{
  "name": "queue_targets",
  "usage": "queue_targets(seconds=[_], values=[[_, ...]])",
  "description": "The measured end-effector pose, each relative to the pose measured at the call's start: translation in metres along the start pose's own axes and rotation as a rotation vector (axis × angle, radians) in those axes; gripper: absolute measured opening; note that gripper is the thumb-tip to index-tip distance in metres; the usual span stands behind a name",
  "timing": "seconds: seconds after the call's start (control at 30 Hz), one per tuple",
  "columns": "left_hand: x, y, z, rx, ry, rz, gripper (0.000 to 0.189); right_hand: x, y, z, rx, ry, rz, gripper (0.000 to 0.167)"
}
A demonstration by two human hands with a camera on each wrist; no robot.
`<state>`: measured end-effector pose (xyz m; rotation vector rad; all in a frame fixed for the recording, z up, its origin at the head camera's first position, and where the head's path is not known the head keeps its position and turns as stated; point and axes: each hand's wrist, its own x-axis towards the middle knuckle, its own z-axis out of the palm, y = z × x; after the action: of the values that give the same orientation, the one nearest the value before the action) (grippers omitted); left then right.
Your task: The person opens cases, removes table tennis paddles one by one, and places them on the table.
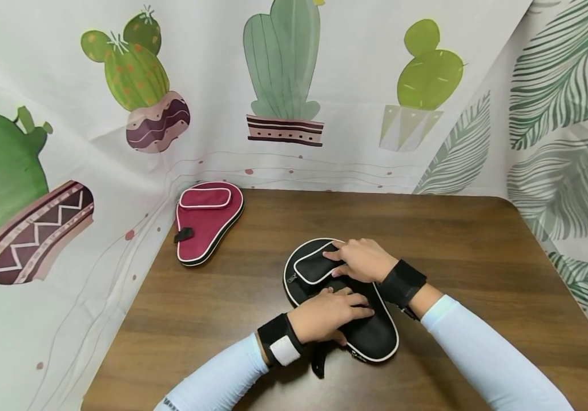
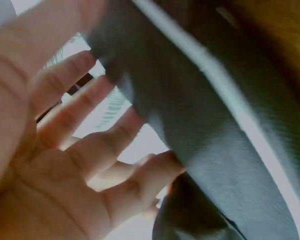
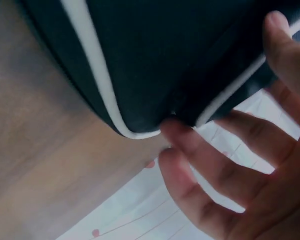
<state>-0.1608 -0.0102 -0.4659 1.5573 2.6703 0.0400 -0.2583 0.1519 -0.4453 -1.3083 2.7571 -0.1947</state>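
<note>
A black paddle-shaped zip case (image 1: 376,337) with white piping lies on the table, its round end toward the back left. My left hand (image 1: 322,315) rests across its middle, fingers spread, touching the top in the left wrist view. My right hand (image 1: 367,260) is at the right side of the round end. Its fingertips are by the edge of the outlined front pocket (image 1: 317,265); in the right wrist view its fingers are slightly bent and grip nothing. A black strap (image 1: 318,361) sticks out below the left hand.
A dark red case (image 1: 198,228) of the same shape, with white piping and a black tab, lies at the table's back left corner. Behind the brown wooden table (image 1: 458,240) hangs a white cloth (image 1: 355,74) printed with cacti and leaves.
</note>
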Motion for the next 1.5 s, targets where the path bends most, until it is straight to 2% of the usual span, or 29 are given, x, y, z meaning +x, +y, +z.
queue_targets(seconds=[0.13, 0.2, 0.37, 0.53, 0.77, 0.93, 1.03, 1.1, 1.23, 1.33, 1.43, 1.5], values=[[-0.003, -0.003, 0.002, 0.034, 0.004, 0.023, 0.081, -0.007, -0.005, 0.005, -0.062, 0.066, 0.026, 0.049], [-0.004, -0.007, 0.003, 0.022, 0.005, 0.047, 0.081, -0.01, -0.007, 0.007, -0.092, 0.088, 0.054, 0.048], [-0.011, -0.022, 0.003, -0.127, -0.044, 0.102, 0.078, -0.017, -0.011, 0.013, -0.151, 0.139, 0.132, 0.048], [-0.018, -0.033, 0.003, -0.276, -0.084, 0.106, 0.068, -0.02, -0.016, 0.021, -0.177, 0.18, 0.215, 0.047], [-0.024, -0.04, 0.005, -0.344, -0.033, 0.103, 0.047, -0.022, -0.029, 0.027, -0.212, 0.276, 0.319, 0.039], [-0.027, -0.041, 0.006, -0.345, -0.009, 0.106, 0.044, -0.021, -0.037, 0.03, -0.188, 0.31, 0.404, 0.036], [-0.028, -0.034, 0.007, -0.296, 0.022, 0.065, 0.043, -0.02, -0.039, 0.03, -0.196, 0.309, 0.414, 0.036], [-0.027, -0.022, 0.007, -0.229, 0.059, 0.007, 0.045, -0.021, -0.039, 0.028, -0.203, 0.306, 0.414, 0.037], [-0.022, 0.016, 0.01, 0.019, 0.128, -0.15, 0.064, -0.023, -0.038, 0.024, -0.208, 0.286, 0.413, 0.042], [-0.019, 0.043, 0.014, 0.197, 0.153, -0.254, 0.08, -0.025, -0.036, 0.02, -0.21, 0.254, 0.414, 0.05], [-0.017, 0.058, 0.017, 0.282, 0.167, -0.327, 0.082, -0.027, -0.033, 0.018, -0.207, 0.243, 0.363, 0.057], [-0.017, 0.062, 0.018, 0.286, 0.171, -0.354, 0.078, -0.026, -0.03, 0.017, -0.166, 0.252, 0.283, 0.057]])
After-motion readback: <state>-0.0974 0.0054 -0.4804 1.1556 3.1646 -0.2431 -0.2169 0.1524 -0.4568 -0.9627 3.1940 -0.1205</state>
